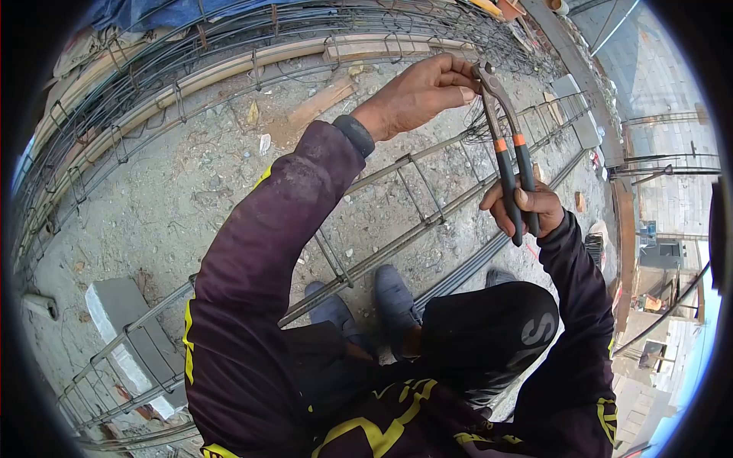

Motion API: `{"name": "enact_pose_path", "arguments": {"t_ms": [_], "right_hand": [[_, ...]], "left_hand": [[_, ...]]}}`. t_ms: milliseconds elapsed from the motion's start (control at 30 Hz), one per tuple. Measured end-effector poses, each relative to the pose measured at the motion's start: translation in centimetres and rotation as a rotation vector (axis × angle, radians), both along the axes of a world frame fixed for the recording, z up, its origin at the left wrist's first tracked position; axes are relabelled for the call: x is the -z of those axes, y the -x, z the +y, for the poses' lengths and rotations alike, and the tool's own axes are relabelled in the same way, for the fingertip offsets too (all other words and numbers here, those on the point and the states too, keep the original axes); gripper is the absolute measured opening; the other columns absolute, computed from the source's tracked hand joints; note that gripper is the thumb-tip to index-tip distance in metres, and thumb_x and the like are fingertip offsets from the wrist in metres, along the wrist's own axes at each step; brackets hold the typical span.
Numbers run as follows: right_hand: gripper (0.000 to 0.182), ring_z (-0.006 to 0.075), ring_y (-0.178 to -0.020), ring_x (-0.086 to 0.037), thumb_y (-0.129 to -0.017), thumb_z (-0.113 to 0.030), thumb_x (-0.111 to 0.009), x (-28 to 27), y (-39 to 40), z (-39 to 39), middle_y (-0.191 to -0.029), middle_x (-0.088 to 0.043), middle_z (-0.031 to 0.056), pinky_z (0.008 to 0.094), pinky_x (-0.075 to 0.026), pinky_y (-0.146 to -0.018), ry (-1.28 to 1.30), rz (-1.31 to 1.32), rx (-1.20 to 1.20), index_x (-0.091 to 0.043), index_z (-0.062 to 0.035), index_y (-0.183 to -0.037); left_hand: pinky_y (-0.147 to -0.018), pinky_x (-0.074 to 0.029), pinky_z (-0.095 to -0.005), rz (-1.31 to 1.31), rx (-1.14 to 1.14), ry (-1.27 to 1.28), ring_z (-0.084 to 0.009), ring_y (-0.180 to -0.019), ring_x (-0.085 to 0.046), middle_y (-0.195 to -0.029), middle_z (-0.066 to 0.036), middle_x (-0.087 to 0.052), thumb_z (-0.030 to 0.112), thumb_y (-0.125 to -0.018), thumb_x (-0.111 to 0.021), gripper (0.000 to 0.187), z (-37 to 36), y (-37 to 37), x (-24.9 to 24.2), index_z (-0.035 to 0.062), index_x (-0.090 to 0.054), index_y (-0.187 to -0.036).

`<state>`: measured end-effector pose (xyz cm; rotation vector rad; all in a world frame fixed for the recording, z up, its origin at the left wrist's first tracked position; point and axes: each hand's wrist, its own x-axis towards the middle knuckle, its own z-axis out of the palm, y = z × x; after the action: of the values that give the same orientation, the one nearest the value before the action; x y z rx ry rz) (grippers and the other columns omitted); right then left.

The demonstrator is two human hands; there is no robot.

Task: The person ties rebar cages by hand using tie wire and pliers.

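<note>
My right hand (527, 204) is wrapped round the dark handles of a pair of pincers (501, 145) with orange bands. The pincers point away from me, with their handles a little apart. At their metal jaws, my left hand (427, 93) is closed, thumb and fingers pinched together. Thin dark tie wire (478, 126) hangs in a loose bunch just below those fingertips; exactly how it is gripped is partly hidden. Beneath both hands, a long rebar cage (412, 191) with cross ties runs diagonally over the ground.
Between my shoes (395, 294) and body passes the cage, propped on a grey block (134, 336) at left and another block (578, 114) at right. Bundled rebar (221, 61) curves along the far side. A wood piece (324, 101) lies on gravelly ground. Loose bars (473, 263) lie near my feet.
</note>
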<state>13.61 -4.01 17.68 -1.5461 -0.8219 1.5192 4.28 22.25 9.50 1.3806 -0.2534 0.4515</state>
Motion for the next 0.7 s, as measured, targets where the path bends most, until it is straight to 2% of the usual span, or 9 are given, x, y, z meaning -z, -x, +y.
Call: {"name": "enact_pose_path", "arguments": {"t_ms": [67, 167, 200, 300, 333, 433, 500, 567, 700], "right_hand": [[0.069, 0.0082, -0.045, -0.049, -0.093, -0.044, -0.061, 1.3, 0.2, -0.4, -0.066, -0.063, 0.0121, 0.0217, -0.032, -0.040, -0.031, 0.081, 0.002, -0.056, 0.0178, -0.123], [0.073, 0.0119, -0.046, -0.057, -0.091, -0.033, -0.063, 3.2, 0.5, -1.0, -0.070, -0.065, 0.0176, 0.0209, -0.041, -0.041, -0.098, 0.268, -0.003, -0.041, 0.0176, -0.138], [0.082, 0.0222, -0.063, -0.069, -0.088, -0.030, -0.067, 4.2, 0.0, -1.3, -0.086, -0.069, 0.0261, 0.0252, -0.051, -0.051, -0.157, 0.398, -0.046, -0.031, 0.0159, -0.146], [0.089, 0.0335, -0.089, -0.072, -0.085, -0.030, -0.069, 6.4, -0.1, -0.4, -0.103, -0.067, 0.0324, 0.0349, -0.057, -0.070, -0.220, 0.607, -0.157, -0.025, 0.0132, -0.150], [0.098, 0.0400, -0.109, -0.067, -0.083, -0.035, -0.072, 7.3, -0.5, -0.3, -0.115, -0.064, 0.0345, 0.0426, -0.053, -0.087, -0.212, 0.557, -0.202, -0.021, 0.0094, -0.153], [0.090, 0.0337, -0.105, -0.068, -0.087, -0.030, -0.070, 9.2, -1.2, -0.3, -0.108, -0.067, 0.0273, 0.0420, -0.051, -0.089, -0.099, 0.353, -0.180, -0.022, 0.0073, -0.153], [0.059, 0.0190, -0.085, -0.065, -0.093, -0.022, -0.068, 9.4, -0.2, -0.2, -0.089, -0.067, 0.0112, 0.0371, -0.052, -0.076, 0.073, -0.143, -0.179, -0.046, 0.0000, -0.143], [0.058, 0.0225, -0.078, -0.065, -0.088, -0.025, -0.075, 11.1, 0.4, -0.1, -0.084, -0.065, 0.0119, 0.0386, -0.052, -0.070, 0.065, -0.453, -0.242, -0.054, -0.0053, -0.138], [0.066, 0.0310, -0.078, -0.063, -0.079, -0.023, -0.080, 10.7, 2.4, -0.2, -0.084, -0.062, 0.0131, 0.0424, -0.052, -0.068, -0.125, -0.949, -0.096, -0.055, -0.0105, -0.139]], "left_hand": [[-0.103, -0.045, -0.0352, 0.048, -0.052, -0.013, -0.0180, -0.113, -0.062, -0.114, -0.008, -0.067, 0.030, -0.095, -0.068, 0.046, -0.5, -0.6, 0.5, 0.0027, -0.056, -0.129], [-0.092, -0.051, -0.0331, 0.132, 0.030, -0.030, -0.0182, -0.094, -0.067, -0.109, -0.011, -0.067, 0.029, -0.096, -0.065, 0.052, -0.2, 0.3, 0.1, -0.0029, -0.048, -0.133], [-0.075, -0.051, -0.0287, 0.108, 0.108, 0.003, -0.0145, -0.078, -0.066, -0.094, -0.006, -0.069, 0.029, -0.097, -0.064, 0.043, 0.3, 0.7, 0.2, -0.0024, -0.058, -0.126], [-0.061, -0.046, -0.0280, 0.347, 0.013, -0.410, -0.0093, -0.068, -0.057, -0.077, -0.001, -0.064, 0.027, -0.098, -0.064, 0.033, 1.5, 4.2, -2.9, -0.0003, -0.067, -0.116], [-0.057, -0.044, -0.0266, 0.481, -0.127, -0.711, -0.0092, -0.062, -0.057, -0.070, -0.002, -0.063, 0.026, -0.096, -0.065, 0.029, 1.7, 5.7, -4.5, 0.0000, -0.072, -0.108], [-0.056, -0.045, -0.0256, 0.604, -0.394, -1.101, -0.0087, -0.059, -0.056, -0.069, -0.003, -0.064, 0.024, -0.096, -0.063, 0.029, 3.0, 10.5, -5.0, -0.0007, -0.072, -0.108], [-0.056, -0.046, -0.0249, 0.873, -0.380, -0.856, -0.0086, -0.058, -0.057, -0.069, -0.003, -0.065, 0.021, -0.096, -0.061, 0.028, 2.6, 13.1, -5.7, -0.0004, -0.070, -0.112], [-0.056, -0.047, -0.0248, 1.024, -0.382, -0.649, -0.0086, -0.058, -0.057, -0.069, -0.003, -0.065, 0.018, -0.096, -0.060, 0.028, 1.3, 15.4, -6.1, 0.0002, -0.068, -0.117], [-0.057, -0.048, -0.0258, 1.117, -0.409, -0.444, -0.0083, -0.058, -0.057, -0.070, -0.004, -0.066, 0.012, -0.095, -0.061, 0.038, -0.7, 18.5, -6.4, 0.0018, -0.058, -0.132]]}}
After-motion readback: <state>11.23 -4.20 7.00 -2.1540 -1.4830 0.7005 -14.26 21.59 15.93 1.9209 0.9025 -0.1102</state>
